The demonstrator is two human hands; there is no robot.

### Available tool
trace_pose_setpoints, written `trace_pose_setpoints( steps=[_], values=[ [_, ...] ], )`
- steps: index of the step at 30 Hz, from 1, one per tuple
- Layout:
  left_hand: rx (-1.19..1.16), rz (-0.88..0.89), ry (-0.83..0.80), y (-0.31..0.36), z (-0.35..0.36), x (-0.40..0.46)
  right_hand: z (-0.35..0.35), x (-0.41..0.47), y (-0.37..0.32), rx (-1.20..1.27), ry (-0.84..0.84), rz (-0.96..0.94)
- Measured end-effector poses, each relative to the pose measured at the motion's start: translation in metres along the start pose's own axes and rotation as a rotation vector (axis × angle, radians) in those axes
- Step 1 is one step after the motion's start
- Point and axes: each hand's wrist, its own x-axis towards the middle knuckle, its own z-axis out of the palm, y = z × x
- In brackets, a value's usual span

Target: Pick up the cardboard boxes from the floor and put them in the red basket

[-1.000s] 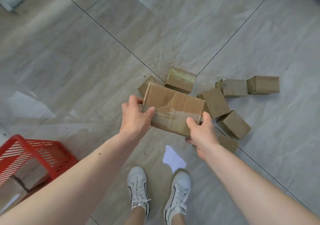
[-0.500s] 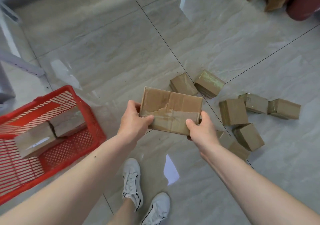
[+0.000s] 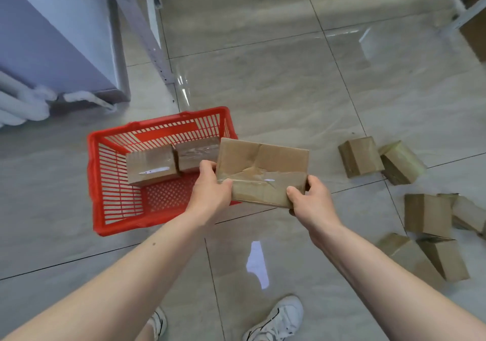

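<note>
From the head view, the left hand (image 3: pixel 210 192) and right hand (image 3: pixel 313 201) each gripped an end of a taped cardboard box (image 3: pixel 261 171), fingers curled round its edges, held above the right rim of the red basket (image 3: pixel 94 183); two boxes (image 3: pixel 171 160) lay inside, and loose boxes (image 3: pixel 381 159) sat on the floor (image 3: pixel 276 91) at right

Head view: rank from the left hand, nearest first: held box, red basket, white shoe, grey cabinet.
1. Held box: gripped by the left hand, at its right.
2. Red basket: just beyond, under and left of the hand.
3. White shoe: floor, lower right.
4. Grey cabinet: far upper left.
</note>
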Motion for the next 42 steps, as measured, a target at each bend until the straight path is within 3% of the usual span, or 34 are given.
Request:
trace_pose_setpoints(
  steps=[8,14,26,39,42],
  values=[
    [0.003,-0.086,0.109,-0.091,-0.158,0.037,0.174,-0.037,-0.039,-0.045,-0.103,-0.051],
    [0.033,-0.168,0.191,-0.16,-0.209,0.069,0.261,-0.029,-0.035,-0.136,-0.132,-0.092],
    [0.142,-0.144,0.186,-0.271,-0.179,0.155,0.354,0.063,0.016,-0.315,-0.25,-0.093],
    [0.195,-0.347,0.04,-0.327,-0.131,0.234,0.41,0.144,0.069,-0.5,-0.252,0.002],
    [0.221,-0.368,0.01,-0.335,-0.129,0.239,0.418,0.149,0.073,-0.547,-0.318,0.025]
  ],
)
